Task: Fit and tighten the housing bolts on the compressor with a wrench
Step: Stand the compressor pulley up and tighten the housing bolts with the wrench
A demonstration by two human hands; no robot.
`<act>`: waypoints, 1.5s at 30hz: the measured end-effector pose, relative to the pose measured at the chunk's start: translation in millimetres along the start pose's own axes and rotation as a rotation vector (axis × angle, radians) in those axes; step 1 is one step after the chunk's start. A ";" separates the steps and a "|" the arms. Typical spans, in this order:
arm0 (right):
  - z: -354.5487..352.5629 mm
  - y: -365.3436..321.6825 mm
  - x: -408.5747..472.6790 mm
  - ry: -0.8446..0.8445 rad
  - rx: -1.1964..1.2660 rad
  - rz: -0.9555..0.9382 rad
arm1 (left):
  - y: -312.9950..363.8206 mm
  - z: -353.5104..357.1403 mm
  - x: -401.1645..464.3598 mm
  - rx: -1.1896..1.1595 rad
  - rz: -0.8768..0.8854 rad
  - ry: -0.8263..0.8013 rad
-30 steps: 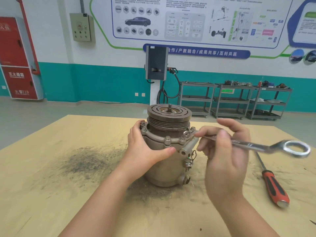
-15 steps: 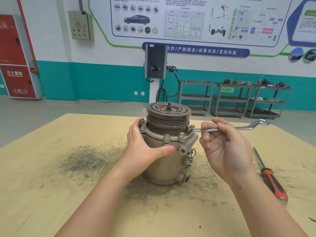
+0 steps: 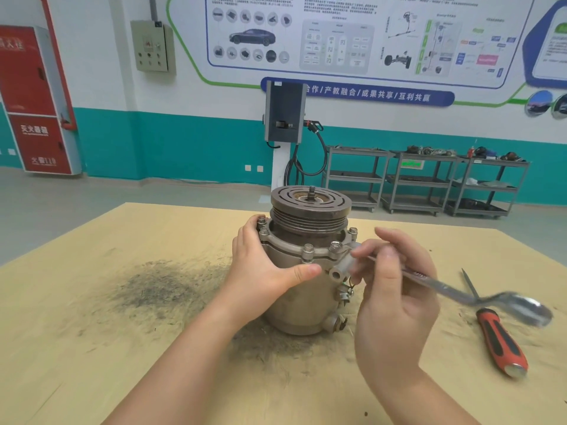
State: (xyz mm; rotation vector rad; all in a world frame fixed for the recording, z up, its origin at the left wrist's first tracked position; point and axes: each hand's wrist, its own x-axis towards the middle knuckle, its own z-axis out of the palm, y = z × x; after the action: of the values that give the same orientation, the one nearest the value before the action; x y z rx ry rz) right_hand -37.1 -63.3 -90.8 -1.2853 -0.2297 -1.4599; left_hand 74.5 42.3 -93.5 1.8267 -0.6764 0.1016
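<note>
Steadying heavy, rigid compressor [image 3: 302, 280] at surface [image 3: 92, 348] centre with left hand [image 3: 260, 271] wrapped on housing; right hand [image 3: 395, 299] clamped on wrench [image 3: 454, 288], turning 3 o'clock flange bolt [image 3: 334, 247].

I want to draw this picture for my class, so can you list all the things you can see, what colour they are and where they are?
compressor: one, grey-brown metal, upright in the middle of the table
housing bolts: at least five showing, silver, around the compressor's flange
wrench: one, shiny silver, blurred, slanting from the flange out to the right
screwdriver: one, red and black handle, lying on the table at the right
table: one, pale wood with a dark dusty smudge left of the compressor
charger box: one, dark grey, on a white post behind the table
shelf carts: three, grey, against the teal wall
red cabinet: one, far left
hands: left hand holds the compressor's side; right hand grips the wrench
</note>
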 end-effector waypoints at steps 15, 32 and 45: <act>-15.9 -10.5 38.8 0.123 0.065 0.197 | 11.3 56.3 -24.5 0.175 0.146 0.430; -38.3 7.8 65.3 0.178 0.314 0.546 | 2.9 11.1 1.6 -0.163 -0.012 0.003; -15.0 17.4 8.2 -0.317 -0.362 -0.376 | 8.8 20.6 -7.9 -0.078 -0.009 0.091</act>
State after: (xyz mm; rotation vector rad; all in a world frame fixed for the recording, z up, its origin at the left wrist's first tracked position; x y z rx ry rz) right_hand -30.0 -85.3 -98.6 -1.8464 -0.4518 -1.6568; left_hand 58.3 25.3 -96.6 1.7390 -0.6005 0.1494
